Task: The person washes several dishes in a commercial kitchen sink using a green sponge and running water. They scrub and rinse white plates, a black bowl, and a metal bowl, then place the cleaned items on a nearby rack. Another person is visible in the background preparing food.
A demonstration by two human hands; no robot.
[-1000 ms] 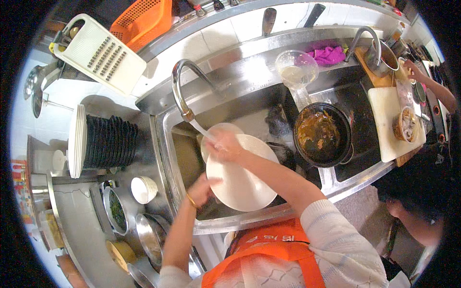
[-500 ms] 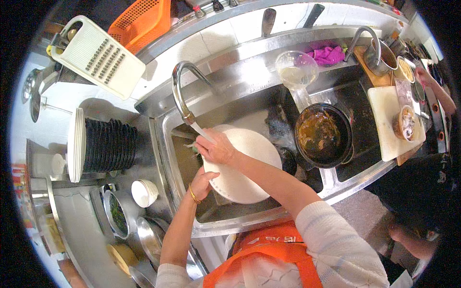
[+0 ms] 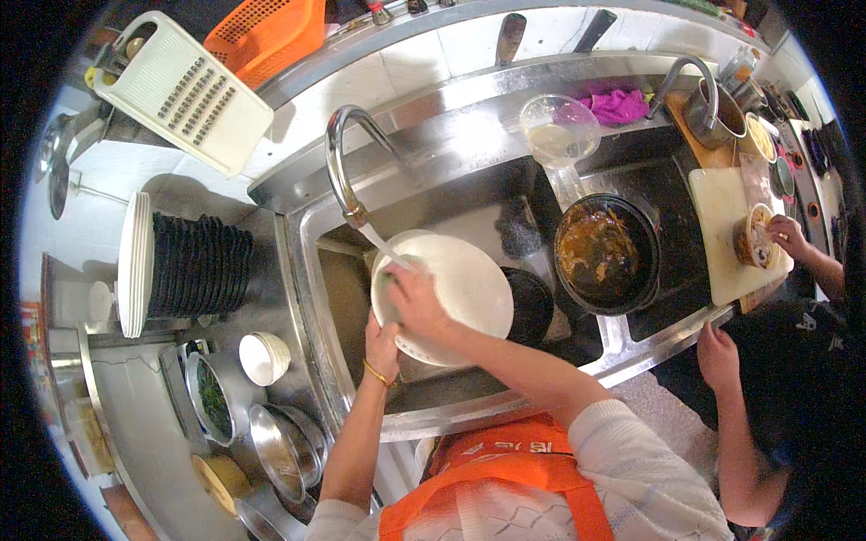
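A large white bowl is tilted in the left sink basin, under running water from the curved faucet. My left hand grips its near-left rim, fingers partly hidden behind the wall. Inside the bowl, my right hand presses on the surface near the left side, slightly blurred. Something green, looking like a scouring pad, shows beneath its fingers. A dark round pan lies in the basin, partly covered by the bowl.
A black pot with brown residue sits in the right basin. A clear plastic bowl rests on the divider's far end. Stacked black plates stand left. At right, a co-worker's hand reaches to a food tub beside the cutting board.
My right hand has moved from the bowl's left rim onto its inner surface. The bowl has shifted slightly left and turned its inside toward me. The co-worker's hand has come to the tub.
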